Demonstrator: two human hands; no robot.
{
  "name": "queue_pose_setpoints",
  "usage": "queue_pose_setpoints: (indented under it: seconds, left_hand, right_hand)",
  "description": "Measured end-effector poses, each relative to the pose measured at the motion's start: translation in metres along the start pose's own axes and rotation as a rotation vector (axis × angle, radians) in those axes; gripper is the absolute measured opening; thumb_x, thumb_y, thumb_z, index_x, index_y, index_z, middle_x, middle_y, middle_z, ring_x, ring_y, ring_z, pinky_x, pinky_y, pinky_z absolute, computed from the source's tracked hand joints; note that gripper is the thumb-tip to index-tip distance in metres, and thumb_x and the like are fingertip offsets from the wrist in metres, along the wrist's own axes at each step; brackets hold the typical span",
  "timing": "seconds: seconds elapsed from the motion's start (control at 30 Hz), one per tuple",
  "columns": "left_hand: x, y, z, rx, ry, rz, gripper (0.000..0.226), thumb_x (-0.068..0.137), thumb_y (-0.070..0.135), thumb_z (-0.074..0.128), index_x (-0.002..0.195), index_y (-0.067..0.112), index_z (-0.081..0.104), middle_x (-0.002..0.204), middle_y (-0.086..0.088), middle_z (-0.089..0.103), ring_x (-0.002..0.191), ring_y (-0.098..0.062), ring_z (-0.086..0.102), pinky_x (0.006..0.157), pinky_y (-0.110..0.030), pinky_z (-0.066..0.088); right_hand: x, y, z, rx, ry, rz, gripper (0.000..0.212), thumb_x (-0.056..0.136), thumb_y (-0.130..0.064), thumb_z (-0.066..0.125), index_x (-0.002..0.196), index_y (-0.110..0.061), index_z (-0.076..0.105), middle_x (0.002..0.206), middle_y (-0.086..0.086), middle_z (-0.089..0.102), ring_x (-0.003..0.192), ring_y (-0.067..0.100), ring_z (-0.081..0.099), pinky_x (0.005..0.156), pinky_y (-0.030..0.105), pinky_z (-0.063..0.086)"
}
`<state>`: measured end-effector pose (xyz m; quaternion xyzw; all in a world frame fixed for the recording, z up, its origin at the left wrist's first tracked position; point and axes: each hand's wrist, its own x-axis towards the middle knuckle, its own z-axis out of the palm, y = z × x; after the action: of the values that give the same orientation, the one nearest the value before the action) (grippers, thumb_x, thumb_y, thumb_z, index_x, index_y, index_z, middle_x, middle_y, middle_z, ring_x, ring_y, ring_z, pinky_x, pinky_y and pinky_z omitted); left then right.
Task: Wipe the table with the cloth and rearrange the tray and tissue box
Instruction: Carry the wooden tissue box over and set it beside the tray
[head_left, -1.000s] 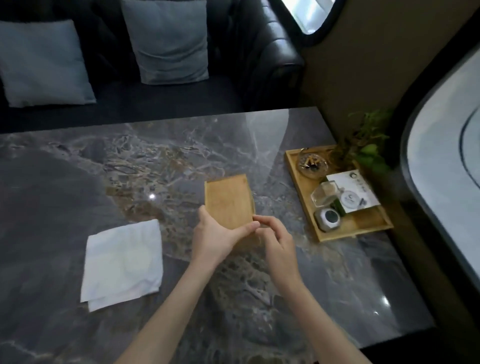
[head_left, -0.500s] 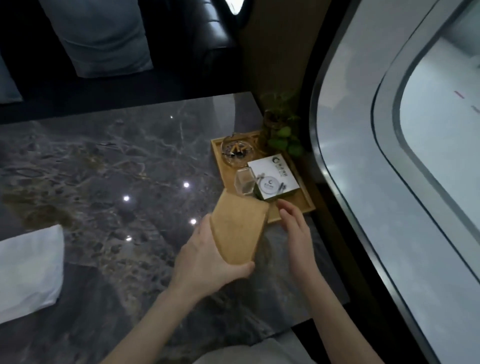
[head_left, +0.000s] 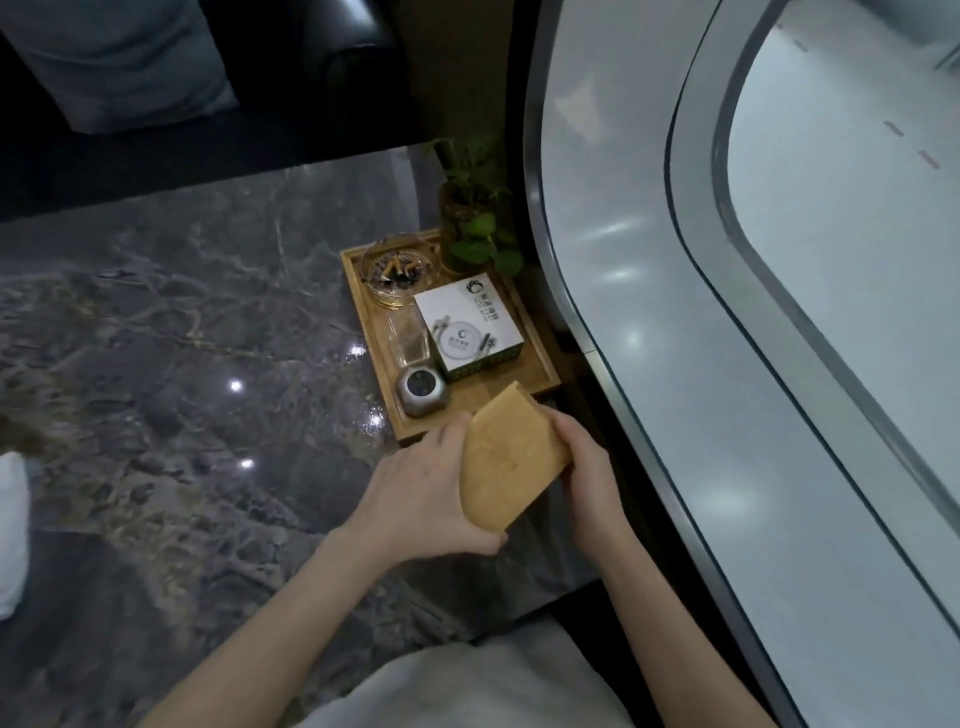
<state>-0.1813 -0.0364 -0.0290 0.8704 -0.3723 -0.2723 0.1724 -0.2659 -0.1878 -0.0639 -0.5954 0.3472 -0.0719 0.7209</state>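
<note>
Both hands hold a wooden tissue box (head_left: 506, 467), tilted, just off the near end of the wooden tray (head_left: 540, 364). My left hand (head_left: 423, 493) grips its left side and near corner. My right hand (head_left: 584, 462) clasps its right side. The tray sits at the right edge of the dark marble table (head_left: 182, 364), by the wall. Only an edge of the white cloth (head_left: 13, 530) shows at the far left.
On the tray stand a glass ashtray with butts (head_left: 397, 273), an empty glass (head_left: 408, 340), a white printed box (head_left: 470, 325) and a small round grey device (head_left: 422, 387). A potted plant (head_left: 475, 218) stands at the tray's far end. A curved window frame runs close on the right.
The tissue box has been lifted from the table's middle and carried right to the tray's near end. My right hand has closed on its side. The view has swung right.
</note>
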Motion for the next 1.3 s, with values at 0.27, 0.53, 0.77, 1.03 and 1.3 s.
queue_pose_setpoints:
  seconds: [0.27, 0.53, 0.77, 1.03, 1.3]
  left_hand:
    - [0.013, -0.004, 0.0, 0.07, -0.098, 0.061, 0.111, 0.049, 0.068, 0.065, 0.136, 0.027, 0.009, 0.137, 0.0, 0.038, 0.117, -0.022, 0.044, 0.095, -0.04, 0.041]
    - [0.006, 0.003, 0.003, 0.181, 0.015, -0.038, 0.132, 0.046, 0.077, 0.061, 0.142, 0.017, -0.006, 0.153, -0.006, 0.015, 0.137, -0.023, 0.019, 0.113, -0.044, 0.017]
    - [-0.008, 0.015, 0.024, 0.069, 0.187, -0.086, 0.117, 0.055, 0.062, 0.066, 0.142, 0.019, 0.002, 0.14, -0.002, 0.032, 0.122, -0.018, 0.036, 0.096, -0.038, 0.04]
    - [0.013, -0.021, -0.006, -0.661, 0.083, -0.245, 0.087, 0.059, 0.031, 0.08, 0.134, 0.022, 0.036, 0.122, 0.003, 0.042, 0.109, -0.016, 0.044, 0.086, -0.03, 0.039]
    - [0.021, -0.032, 0.004, -1.08, -0.129, -0.344, 0.086, 0.048, 0.032, 0.075, 0.127, 0.011, 0.048, 0.118, -0.005, 0.059, 0.107, -0.019, 0.056, 0.087, -0.029, 0.046]
  right_hand:
    - [-0.001, 0.021, -0.003, -0.005, 0.064, 0.013, 0.031, 0.087, -0.046, 0.04, 0.099, -0.041, 0.068, 0.093, -0.031, 0.065, 0.09, -0.01, 0.057, 0.087, 0.033, 0.042]
    - [-0.001, 0.026, -0.007, 0.042, 0.075, 0.048, 0.039, 0.079, -0.062, 0.039, 0.097, -0.042, 0.067, 0.098, -0.017, 0.067, 0.097, 0.002, 0.057, 0.079, 0.028, 0.038]
    - [-0.002, 0.031, -0.011, 0.112, 0.089, 0.096, 0.043, 0.089, -0.058, 0.034, 0.086, -0.039, 0.072, 0.088, -0.021, 0.072, 0.097, -0.001, 0.057, 0.079, 0.021, 0.035]
    - [-0.005, 0.017, -0.017, 0.001, -0.03, -0.009, 0.032, 0.093, -0.047, 0.038, 0.1, -0.037, 0.067, 0.108, -0.008, 0.067, 0.104, 0.007, 0.059, 0.089, 0.028, 0.044]
    - [-0.007, 0.024, -0.025, -0.22, -0.029, -0.155, 0.036, 0.07, -0.043, 0.073, 0.104, -0.044, 0.06, 0.098, -0.025, 0.067, 0.095, -0.007, 0.06, 0.071, 0.007, 0.05]
